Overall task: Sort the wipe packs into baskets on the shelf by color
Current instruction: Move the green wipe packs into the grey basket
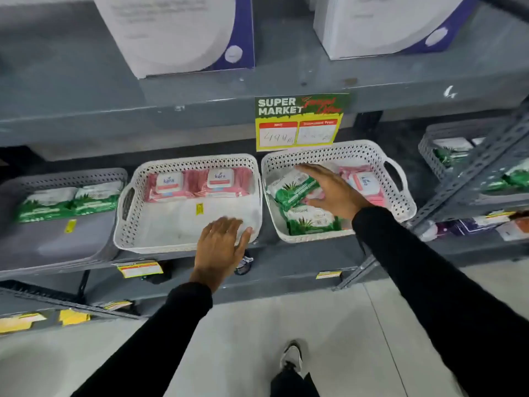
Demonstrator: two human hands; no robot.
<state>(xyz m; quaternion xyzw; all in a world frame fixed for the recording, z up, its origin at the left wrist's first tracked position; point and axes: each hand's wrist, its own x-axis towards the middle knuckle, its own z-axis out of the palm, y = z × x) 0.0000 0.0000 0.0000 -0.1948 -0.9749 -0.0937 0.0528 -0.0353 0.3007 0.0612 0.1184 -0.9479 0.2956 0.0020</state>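
Three baskets stand in a row on the grey shelf. The grey basket point(57, 247) at the left holds two green wipe packs point(68, 200). The middle white basket point(137, 224) holds two pink packs point(197, 183) along its back wall. The right white basket point(400, 207) holds mixed packs: two green packs point(292, 190) and pink ones point(365, 184). My left hand point(221, 247) rests open on the front rim of the middle basket. My right hand point(335, 193) lies spread inside the right basket, over a pink pack; whether it grips anything I cannot tell.
A yellow and green price sign point(300, 121) hangs from the upper shelf edge above the right basket. White boxes point(177, 32) stand on the upper shelf. Another grey basket point(446, 150) with green packs stands far right behind a slanted metal brace point(472, 179). My shoe point(292, 358) shows on the floor.
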